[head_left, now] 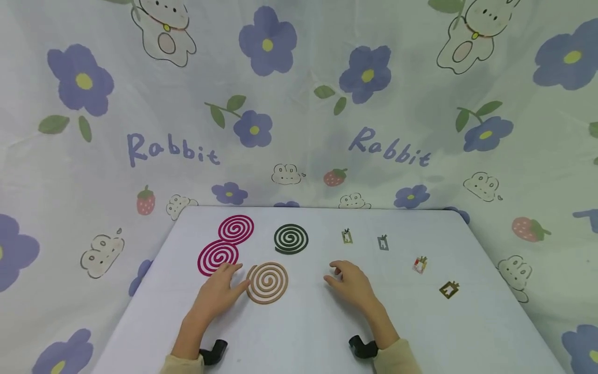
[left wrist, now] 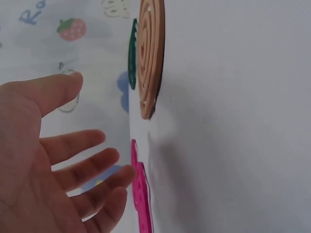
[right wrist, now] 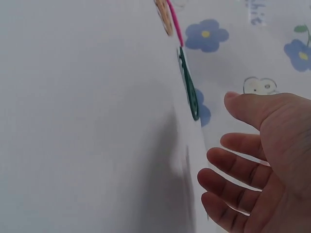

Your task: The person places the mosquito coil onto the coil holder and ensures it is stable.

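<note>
The left hand (head_left: 218, 292) hovers with relaxed, spread fingers between a magenta spiral (head_left: 218, 257) and a tan spiral (head_left: 267, 283); in the left wrist view the hand (left wrist: 63, 170) holds nothing. Behind them lie a second magenta spiral (head_left: 236, 229), touching the first, and a dark green spiral (head_left: 291, 239). The right hand (head_left: 353, 285), fingers loosely bent, is right of the tan spiral and holds nothing; the right wrist view shows this hand (right wrist: 262, 165) beside the green spiral (right wrist: 189, 87).
On the right of the white table (head_left: 308, 337) lie small frame-shaped pieces: a pale gold one (head_left: 347, 237), a silver one (head_left: 383, 242), a red and white one (head_left: 420, 265) and a darker gold one (head_left: 449, 289). A patterned cloth (head_left: 299, 104) hangs behind the table.
</note>
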The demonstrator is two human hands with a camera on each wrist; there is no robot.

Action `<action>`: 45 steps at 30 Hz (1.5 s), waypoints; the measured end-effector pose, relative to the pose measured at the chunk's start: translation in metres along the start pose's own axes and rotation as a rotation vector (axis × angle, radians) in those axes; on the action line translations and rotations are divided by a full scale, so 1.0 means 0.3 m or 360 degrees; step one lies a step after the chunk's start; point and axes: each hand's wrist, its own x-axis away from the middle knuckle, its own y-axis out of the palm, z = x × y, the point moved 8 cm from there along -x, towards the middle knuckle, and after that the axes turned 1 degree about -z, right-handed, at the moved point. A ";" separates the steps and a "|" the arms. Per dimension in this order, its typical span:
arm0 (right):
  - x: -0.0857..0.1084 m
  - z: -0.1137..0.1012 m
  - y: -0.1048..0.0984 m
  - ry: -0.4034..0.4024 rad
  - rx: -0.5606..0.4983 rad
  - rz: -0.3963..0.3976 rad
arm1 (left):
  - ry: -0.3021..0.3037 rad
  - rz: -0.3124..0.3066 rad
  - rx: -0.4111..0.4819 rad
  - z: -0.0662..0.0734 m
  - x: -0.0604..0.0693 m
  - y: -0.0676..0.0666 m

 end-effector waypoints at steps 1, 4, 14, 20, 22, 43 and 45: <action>-0.004 -0.008 0.009 -0.0002 -0.0008 -0.0008 | -0.0015 -0.0006 0.0025 -0.002 -0.003 0.001; -0.018 -0.033 0.035 -0.0022 -0.0018 -0.0019 | -0.0046 -0.0024 0.0092 -0.006 -0.010 0.005; -0.057 -0.126 0.105 -0.0110 -0.0057 -0.0054 | -0.0066 -0.0056 0.0229 -0.008 -0.047 0.031; -0.065 -0.173 0.133 -0.0120 -0.0110 -0.0064 | -0.0109 -0.0085 0.0283 -0.015 -0.050 0.046; -0.064 -0.183 0.147 -0.0117 -0.0122 -0.0058 | -0.0131 -0.0095 0.0288 -0.023 -0.047 0.051; -0.062 -0.249 0.262 -0.0032 -0.0069 -0.0042 | -0.0125 -0.0101 0.0378 -0.065 -0.036 0.094; -0.063 -0.251 0.264 -0.0030 -0.0050 -0.0027 | -0.0143 -0.0118 0.0376 -0.065 -0.038 0.098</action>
